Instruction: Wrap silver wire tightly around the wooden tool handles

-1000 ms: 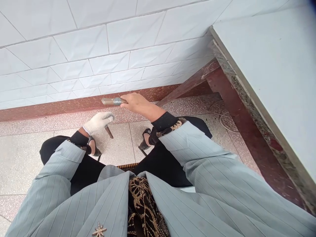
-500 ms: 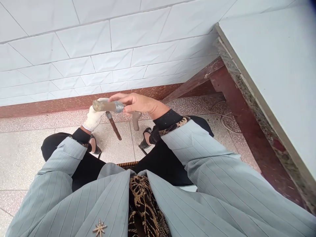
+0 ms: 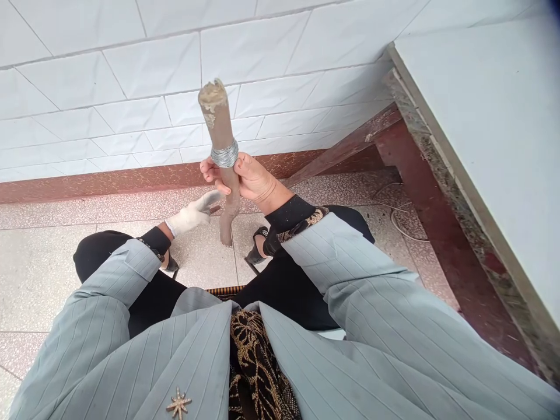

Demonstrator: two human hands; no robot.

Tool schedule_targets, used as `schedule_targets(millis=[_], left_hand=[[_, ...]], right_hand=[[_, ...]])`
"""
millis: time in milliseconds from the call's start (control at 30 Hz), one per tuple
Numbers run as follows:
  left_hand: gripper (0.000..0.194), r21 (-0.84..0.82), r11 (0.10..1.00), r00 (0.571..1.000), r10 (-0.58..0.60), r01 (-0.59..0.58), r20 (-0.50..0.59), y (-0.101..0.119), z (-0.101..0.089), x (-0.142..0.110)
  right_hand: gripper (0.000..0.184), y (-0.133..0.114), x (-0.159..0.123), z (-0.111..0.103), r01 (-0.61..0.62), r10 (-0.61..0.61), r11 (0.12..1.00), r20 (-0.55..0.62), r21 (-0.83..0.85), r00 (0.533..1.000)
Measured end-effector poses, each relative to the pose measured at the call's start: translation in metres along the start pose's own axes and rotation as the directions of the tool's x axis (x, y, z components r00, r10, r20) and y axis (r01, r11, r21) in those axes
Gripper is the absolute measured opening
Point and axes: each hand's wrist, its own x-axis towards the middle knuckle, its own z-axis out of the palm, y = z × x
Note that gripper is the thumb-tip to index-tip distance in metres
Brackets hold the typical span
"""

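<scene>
A thick, crooked piece of wood [image 3: 222,125] stands nearly upright in front of me. Silvery wire [image 3: 224,154] is wound round its middle in several turns, and its upper end is rough and pale. Just below the wire, my bare right hand [image 3: 254,182] is closed round the wood with thumb and fingers. My left hand [image 3: 195,214], in a white glove, is to the left of the wood's lower part. Its fingers are stretched out towards the wood; whether the tips touch it I cannot tell. The wood's lower end bends and narrows above the floor.
A white tiled wall [image 3: 144,76] with a red-brown base rises ahead. To the right stands a table with a white top [image 3: 490,116] and dark red wooden legs [image 3: 420,175]. A pale cable [image 3: 405,230] lies on the speckled floor beneath it.
The wood has swung from lying sideways to nearly upright, now held by my right hand. My left hand has let go and opened. A thin brown stick with wire no longer shows.
</scene>
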Motion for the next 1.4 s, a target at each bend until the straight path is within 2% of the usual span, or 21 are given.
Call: schedule_targets(millis=[67,167,300,367,500,600,700,767,867,933,967,1000,1067,1100,1133,1167,1233,1267,1300,1333,1400], left_hand=[[0.072,-0.076,0.994,0.997,-0.073,0.074,0.019,0.008,0.006,-0.001],[0.047,-0.129,0.985,0.991,-0.125,0.118,-0.047,0.022,0.006,-0.005],[0.04,-0.182,0.981,0.97,0.026,-0.072,-0.243,0.035,-0.002,-0.008],[0.038,-0.142,0.984,0.957,0.066,-0.11,-0.281,0.039,-0.004,-0.009],[0.035,-0.13,0.991,0.965,-0.004,-0.031,-0.262,0.045,-0.003,-0.01],[0.027,-0.157,0.985,0.962,-0.105,0.067,-0.25,0.05,0.001,-0.011],[0.018,-0.06,0.984,0.969,-0.174,0.166,-0.173,0.055,0.003,-0.013],[0.017,0.017,0.98,0.972,-0.196,0.2,-0.133,0.059,0.002,-0.015],[0.015,0.09,0.973,0.969,-0.199,0.213,-0.144,0.064,-0.003,-0.016],[0.012,0.129,0.966,0.966,-0.201,0.223,-0.165,0.067,-0.01,-0.018],[0.011,0.153,0.962,0.965,-0.2,0.226,-0.169,0.067,-0.013,-0.018],[0.009,0.174,0.959,0.967,-0.195,0.223,-0.165,0.067,-0.016,-0.019],[0.008,0.175,0.964,0.974,-0.179,0.202,-0.138,0.064,-0.021,-0.021],[0.01,0.141,0.972,0.978,-0.172,0.188,-0.121,0.061,-0.023,-0.021],[0.016,0.086,0.982,0.981,-0.155,0.166,-0.117,0.057,-0.023,-0.021],[0.023,0.025,0.991,0.984,-0.127,0.131,-0.123,0.054,-0.022,-0.02],[0.037,-0.068,0.997,0.988,-0.053,0.043,-0.145,0.047,-0.019,-0.018],[0.042,-0.086,0.996,0.988,-0.019,0.006,-0.15,0.045,-0.017,-0.017],[0.044,-0.084,0.996,0.99,0.0,-0.012,-0.143,0.044,-0.014,-0.016],[0.044,-0.067,0.998,0.993,-0.003,-0.005,-0.115,0.043,-0.012,-0.016],[0.041,-0.023,0.998,0.998,-0.06,0.059,-0.024,0.044,-0.008,-0.016]], right_hand=[[0.062,-0.001,0.0,0.001,0.017,-0.017,1.0,-0.035,0.006,0.999],[0.065,-0.003,0.001,0.001,-0.001,-0.001,1.0,-0.108,-0.021,0.994],[0.061,-0.01,0.002,0.0,-0.038,0.024,0.996,-0.177,-0.076,0.984],[0.053,-0.016,0.002,-0.002,-0.085,0.055,0.99,-0.252,-0.11,0.966],[0.044,-0.028,0.002,-0.009,-0.291,0.166,0.934,-0.469,-0.208,0.867],[0.04,-0.031,0.002,-0.015,-0.436,0.18,0.838,-0.588,-0.329,0.789],[0.027,-0.027,0.001,-0.018,-0.581,0.164,0.63,-0.643,-0.516,0.748],[0.018,-0.025,0.001,-0.016,-0.635,0.153,0.384,-0.632,-0.67,0.76],[0.013,-0.024,0.001,-0.012,-0.553,0.227,-0.014,-0.541,-0.833,0.81],[0.012,-0.025,0.0,-0.01,-0.438,0.384,-0.135,-0.454,-0.889,0.804],[0.011,-0.027,0.0,-0.009,-0.385,0.494,-0.135,-0.399,-0.913,0.773],[0.01,-0.029,-0.001,-0.008,-0.341,0.613,-0.099,-0.328,-0.935,0.719],[0.008,-0.032,-0.003,-0.007,-0.307,0.804,0.068,-0.131,-0.949,0.581],[0.008,-0.034,-0.004,-0.006,-0.32,0.838,0.182,-0.024,-0.93,0.545],[0.009,-0.036,-0.005,-0.005,-0.344,0.824,0.304,0.064,-0.888,0.563],[0.013,-0.037,-0.005,-0.003,-0.365,0.76,0.429,0.112,-0.826,0.64],[0.021,-0.038,-0.006,0.0,-0.359,0.507,0.649,0.03,-0.67,0.861],[0.026,-0.038,-0.006,0.001,-0.333,0.361,0.731,-0.077,-0.595,0.929],[0.032,-0.037,-0.005,0.002,-0.303,0.232,0.792,-0.198,-0.53,0.952],[0.036,-0.036,-0.003,0.001,-0.275,0.13,0.832,-0.312,-0.481,0.941],[0.042,-0.03,0.001,-0.003,-0.254,0.011,0.863,-0.486,-0.437,0.874]])
